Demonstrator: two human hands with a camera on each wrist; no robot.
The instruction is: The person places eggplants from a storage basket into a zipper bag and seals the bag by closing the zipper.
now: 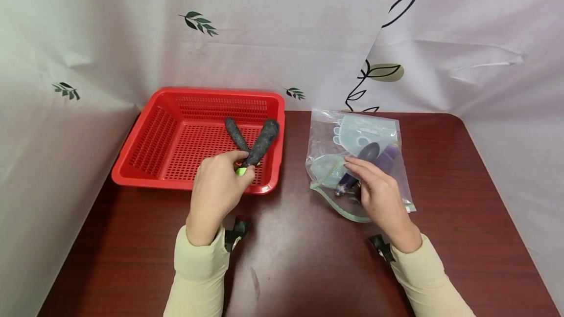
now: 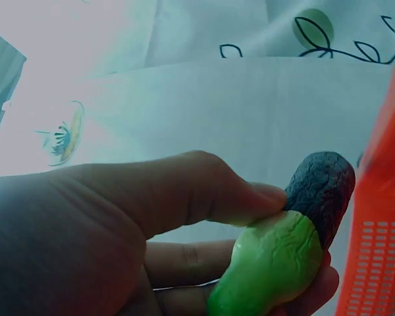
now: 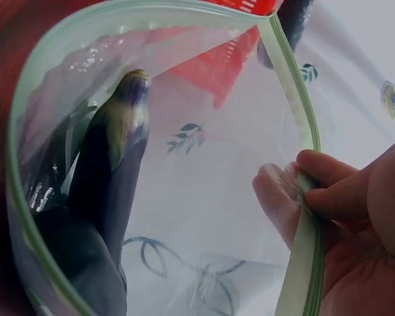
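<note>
item held: a dark vegetable point(image 1: 261, 145) with a green end point(image 2: 266, 257), above the right near corner of the red basket point(image 1: 220, 93); contact with the rim cannot be confirmed. the left hand point(image 1: 218, 187) pinches it, thumb against curled fingers, where black meets green. a second dark vegetable point(image 1: 236, 133) lies towards the basket's right side.

handling, as judged: stiff, fairly light, the wrinkled black skin giving good friction, the green end smoother and likelier to slip. a hold on the black body nearer the middle should balance better.

the right hand point(image 1: 381, 197) pinches the green-edged lip of a clear bag point(image 1: 319, 136), near the far edge of the table point(image 1: 299, 258), right of the basket. the film looks limp and slippery; the lip is the firmest hold. two eggplants point(image 3: 112, 164) are inside.

views: the left wrist view shows thumb and fingers on opposing faces of the vegetable, poorly seen from the head. the right wrist view shows the bag's mouth gaping and an eggplant's stem end. only the head view shows both dark vegetables together.
</note>
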